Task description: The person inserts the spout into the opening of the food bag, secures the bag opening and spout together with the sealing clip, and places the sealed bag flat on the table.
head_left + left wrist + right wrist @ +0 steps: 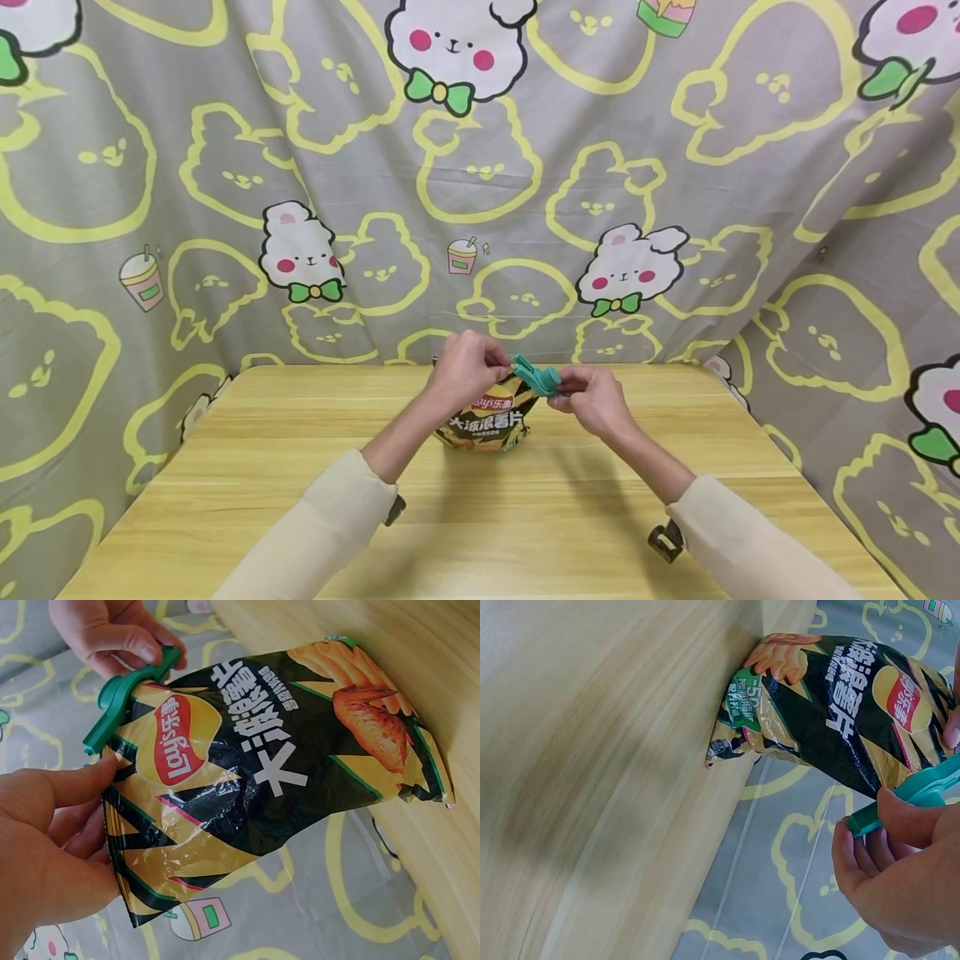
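A black and gold Lay's potato chip bag (486,425) stands upright on the table, chicken wing picture low on its front. My left hand (463,368) pinches its top edge between thumb and fingers, as the left wrist view shows. A green bag clip (124,697) lies across the bag's top corner on the right-hand side. My right hand (911,881) grips one end of this clip between thumb and fingers. Seen from the head, the clip slants down toward the right hand, and its other end reaches close to the left fingertips.
The light wooden table (300,442) spreads out around the bag, its back edge just behind it. A grey curtain (510,242) with yellow outlines and white cartoon animals hangs behind the table and at both sides. Each wrist carries a dark strapped device (666,540).
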